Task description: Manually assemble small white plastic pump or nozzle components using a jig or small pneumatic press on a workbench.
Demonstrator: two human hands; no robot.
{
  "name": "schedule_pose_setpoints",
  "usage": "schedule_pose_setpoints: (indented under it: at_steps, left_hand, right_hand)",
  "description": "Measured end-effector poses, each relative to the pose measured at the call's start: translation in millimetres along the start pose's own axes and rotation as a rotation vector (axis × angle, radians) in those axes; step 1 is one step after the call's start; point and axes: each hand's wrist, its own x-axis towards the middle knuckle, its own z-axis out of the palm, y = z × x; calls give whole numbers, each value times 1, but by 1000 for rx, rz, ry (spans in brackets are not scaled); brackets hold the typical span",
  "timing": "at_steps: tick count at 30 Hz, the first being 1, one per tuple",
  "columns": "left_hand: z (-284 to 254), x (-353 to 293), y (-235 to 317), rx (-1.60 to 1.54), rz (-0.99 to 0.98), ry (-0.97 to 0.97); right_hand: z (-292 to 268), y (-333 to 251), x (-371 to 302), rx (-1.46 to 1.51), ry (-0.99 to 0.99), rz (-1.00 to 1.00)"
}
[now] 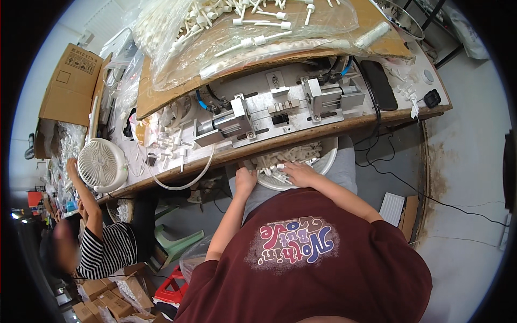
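Observation:
A round white basin rests on my lap below the table edge, filled with short white plastic pieces. My left hand is closed at the basin's left side; whatever its fingers hold is hidden. Inside the basin, toward its near side, my right hand lies over the pieces with its fingers stretched out, and its fingertips touch several of them. Just beyond the basin, a metal fixture with two facing clamp blocks is mounted on the table, with a small metal holder between them.
A cardboard sheet above the fixture carries plastic film and many white stemmed pieces. A clear hose loops off the table edge. A white fan and a co-worker's arm are at left. A black phone lies right.

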Motion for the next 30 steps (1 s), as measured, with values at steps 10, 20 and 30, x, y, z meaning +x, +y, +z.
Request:
schedule_pose_setpoints:
  at_steps: [10,20,30]
  left_hand:
    - [0,-31,-14,-226,50,71]
    - [-5,-69,-3,-212,350,137]
    - [-41,-73,35,-213,598,97]
  right_hand:
    - [-80,-47,-42,-140,152,-74]
    - [-249,-105,-69,98,976,-448]
    - [-382,-38,37,-239,1111,-82]
